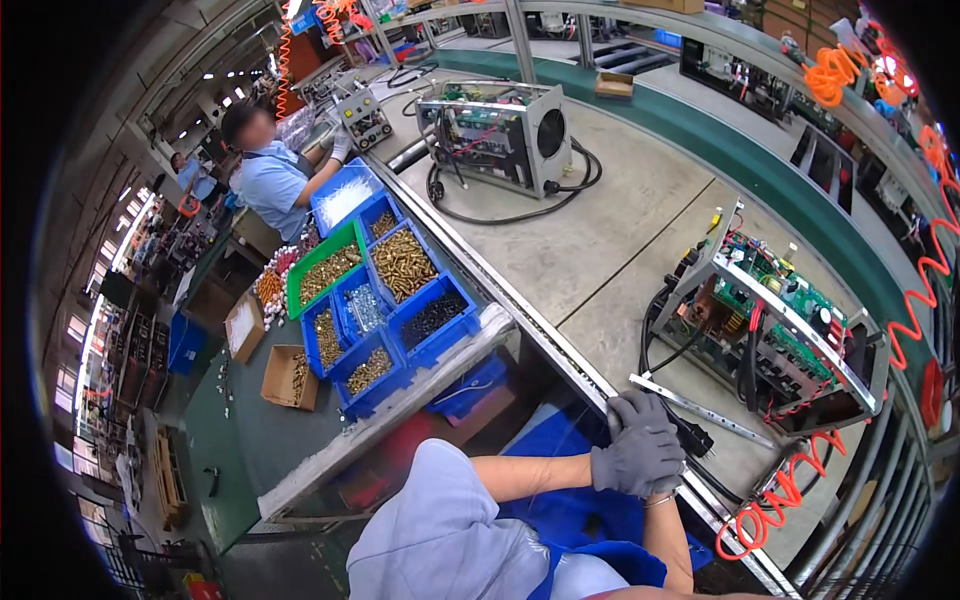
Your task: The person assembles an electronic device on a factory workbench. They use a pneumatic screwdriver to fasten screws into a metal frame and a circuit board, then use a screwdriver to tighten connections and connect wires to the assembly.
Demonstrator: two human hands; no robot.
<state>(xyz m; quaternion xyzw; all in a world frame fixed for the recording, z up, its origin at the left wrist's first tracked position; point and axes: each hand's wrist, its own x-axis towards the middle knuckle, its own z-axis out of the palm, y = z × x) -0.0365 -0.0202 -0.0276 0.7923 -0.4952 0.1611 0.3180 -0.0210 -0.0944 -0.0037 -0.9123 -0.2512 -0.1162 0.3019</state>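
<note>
While one grey knitted glove laps over the other, the hands [637, 447] press together at the near edge of the counter [610, 225]; I cannot tell whether the covered fingers pinch anything. At two o'clock, just beside them, lies a slim metal strip [715, 412], straight, pale and pierced with holes. A black plug [692, 437] sits at three o'clock. Between one and two o'clock stands an open-framed device [775, 308], its silvery bars boxing in green circuit boards, with a smooth black cable looping on its left. Springy coils of orange hose [775, 515] hang at four o'clock.

A metal rail [535, 328] trims the counter, running from between ten and eleven o'clock past the hands to between four and five. Beyond it, towards twelve, a broad, flat grey stretch crossed by one dark seam gives room to move, ending near a second boxy device [500, 140] at eleven. Blue plastic bins [447, 345] of brassy and dark small parts crowd ten o'clock.
</note>
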